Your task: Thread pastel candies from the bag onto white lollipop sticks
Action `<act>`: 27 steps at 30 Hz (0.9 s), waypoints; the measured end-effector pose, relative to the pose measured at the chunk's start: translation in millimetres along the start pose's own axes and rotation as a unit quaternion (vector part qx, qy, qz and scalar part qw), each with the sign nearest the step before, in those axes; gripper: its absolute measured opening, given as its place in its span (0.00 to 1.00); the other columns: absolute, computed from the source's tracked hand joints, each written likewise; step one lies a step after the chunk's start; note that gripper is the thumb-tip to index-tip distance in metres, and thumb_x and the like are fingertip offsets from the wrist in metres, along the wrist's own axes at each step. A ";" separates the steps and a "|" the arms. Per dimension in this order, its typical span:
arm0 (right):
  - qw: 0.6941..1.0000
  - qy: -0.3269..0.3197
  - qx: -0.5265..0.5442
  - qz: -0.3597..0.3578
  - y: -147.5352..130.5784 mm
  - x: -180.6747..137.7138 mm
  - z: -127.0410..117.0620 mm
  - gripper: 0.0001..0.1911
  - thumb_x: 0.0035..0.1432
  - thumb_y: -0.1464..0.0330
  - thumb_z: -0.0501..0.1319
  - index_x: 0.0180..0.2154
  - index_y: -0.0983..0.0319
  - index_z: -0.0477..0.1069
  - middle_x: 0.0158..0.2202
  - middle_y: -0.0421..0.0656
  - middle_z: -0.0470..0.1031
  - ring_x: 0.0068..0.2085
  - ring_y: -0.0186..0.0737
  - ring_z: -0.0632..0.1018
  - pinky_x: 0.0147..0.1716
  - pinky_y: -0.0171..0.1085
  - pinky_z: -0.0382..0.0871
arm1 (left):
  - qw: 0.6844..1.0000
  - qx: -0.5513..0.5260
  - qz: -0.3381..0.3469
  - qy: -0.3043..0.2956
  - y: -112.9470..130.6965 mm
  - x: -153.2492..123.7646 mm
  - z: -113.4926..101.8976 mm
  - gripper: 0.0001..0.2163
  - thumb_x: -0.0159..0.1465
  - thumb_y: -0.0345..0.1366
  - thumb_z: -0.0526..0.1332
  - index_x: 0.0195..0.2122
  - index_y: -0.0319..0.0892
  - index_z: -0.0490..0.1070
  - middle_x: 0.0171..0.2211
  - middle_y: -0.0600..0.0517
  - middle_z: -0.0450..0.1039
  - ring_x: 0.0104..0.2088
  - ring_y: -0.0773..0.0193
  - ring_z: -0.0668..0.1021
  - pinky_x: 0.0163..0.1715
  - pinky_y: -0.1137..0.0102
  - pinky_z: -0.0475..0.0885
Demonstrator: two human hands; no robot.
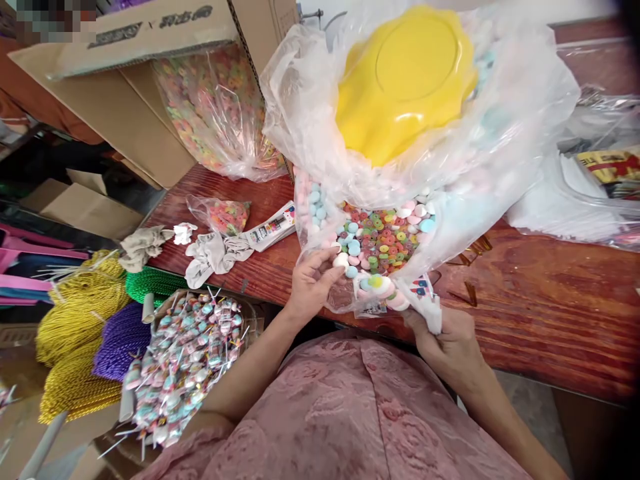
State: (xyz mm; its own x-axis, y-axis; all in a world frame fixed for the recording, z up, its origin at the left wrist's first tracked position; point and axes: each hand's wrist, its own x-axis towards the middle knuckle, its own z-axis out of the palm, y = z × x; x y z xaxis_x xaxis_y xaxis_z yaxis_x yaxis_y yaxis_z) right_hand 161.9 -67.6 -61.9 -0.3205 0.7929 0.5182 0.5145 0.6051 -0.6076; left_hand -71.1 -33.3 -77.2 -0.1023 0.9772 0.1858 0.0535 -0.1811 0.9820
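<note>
Left hand point(311, 285) — pinching round white candy point(341, 261); right hand point(447, 337) — closed on pastel candy skewer point(384, 287) (brown cardboard box point(150, 41) lettering blurred).

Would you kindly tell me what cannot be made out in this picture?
Head view:
Right hand: palm, hidden by the back of the hand.
Yellow dish: far side, hidden by its base.
Printed strips: fine print, too small.
Clear bag, far right: cut off by the picture edge.

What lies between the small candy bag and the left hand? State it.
Head view: printed cards beside the small candy bag, then reddish tabletop up to the left hand.
</note>
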 end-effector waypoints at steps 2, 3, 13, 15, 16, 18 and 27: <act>1.000 -0.008 0.002 -0.005 -4.7 3.3 4.0 0.11 0.63 0.77 0.57 0.29 0.59 0.66 0.22 0.35 0.65 0.20 0.31 0.63 0.21 0.33 0.55 | 0.988 -0.132 -0.080 0.007 11.6 0.8 4.9 0.15 0.58 0.39 0.72 0.46 0.44 0.80 0.43 0.49 0.81 0.34 0.63 0.83 0.35 0.67 0.81; 1.000 -0.010 0.001 -0.005 -6.8 5.4 5.9 0.11 0.63 0.77 0.57 0.29 0.59 0.65 0.22 0.34 0.64 0.20 0.31 0.63 0.22 0.33 0.55 | 0.979 -0.175 -0.102 0.002 16.6 1.0 7.6 0.15 0.56 0.39 0.73 0.44 0.44 0.81 0.41 0.50 0.82 0.35 0.63 0.83 0.36 0.68 0.81; 0.999 -0.029 -0.023 0.035 -8.1 9.6 8.5 0.12 0.63 0.75 0.55 0.27 0.59 0.65 0.20 0.35 0.64 0.20 0.32 0.64 0.22 0.34 0.56 | 0.964 -0.239 -0.121 0.000 16.1 -0.8 18.8 0.16 0.56 0.42 0.74 0.44 0.45 0.80 0.40 0.51 0.84 0.41 0.60 0.84 0.44 0.63 0.81; 0.998 -0.041 -0.028 0.038 -7.3 7.5 8.4 0.10 0.62 0.75 0.54 0.29 0.59 0.67 0.21 0.36 0.67 0.21 0.33 0.66 0.23 0.34 0.57 | 0.966 -0.230 -0.117 0.018 13.4 -1.6 21.0 0.17 0.55 0.43 0.74 0.44 0.44 0.80 0.39 0.51 0.83 0.40 0.61 0.84 0.43 0.65 0.81; 0.998 -0.047 -0.035 0.039 -6.9 6.7 8.3 0.10 0.62 0.75 0.54 0.30 0.60 0.68 0.22 0.36 0.68 0.21 0.33 0.67 0.23 0.34 0.58 | 0.968 -0.222 -0.113 0.028 12.6 -1.9 22.1 0.17 0.55 0.44 0.74 0.44 0.43 0.81 0.39 0.50 0.83 0.39 0.62 0.83 0.43 0.66 0.81; 0.996 -0.061 -0.054 0.043 -5.9 5.7 8.1 0.09 0.62 0.76 0.54 0.30 0.60 0.68 0.22 0.37 0.68 0.21 0.33 0.67 0.23 0.34 0.58 | 0.977 -0.188 -0.094 0.042 11.3 -2.0 23.7 0.17 0.55 0.45 0.74 0.44 0.42 0.81 0.41 0.50 0.82 0.38 0.63 0.83 0.42 0.67 0.81; 0.987 -0.092 -0.104 0.080 3.1 1.1 13.4 0.09 0.59 0.75 0.53 0.31 0.61 0.70 0.22 0.39 0.71 0.21 0.36 0.67 0.24 0.36 0.56 | 0.986 0.066 0.146 0.046 -4.2 -2.0 21.2 0.12 0.63 0.39 0.68 0.46 0.42 0.80 0.42 0.48 0.81 0.43 0.63 0.82 0.45 0.68 0.79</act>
State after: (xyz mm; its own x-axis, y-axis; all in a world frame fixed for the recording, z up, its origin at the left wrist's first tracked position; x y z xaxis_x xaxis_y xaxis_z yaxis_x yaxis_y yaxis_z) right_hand 152.5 -63.8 -71.2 -0.3507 0.8886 0.2958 0.7160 0.4580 -0.5268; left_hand -50.0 -32.1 -82.4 -0.1531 0.8703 0.4680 0.2230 -0.4310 0.8744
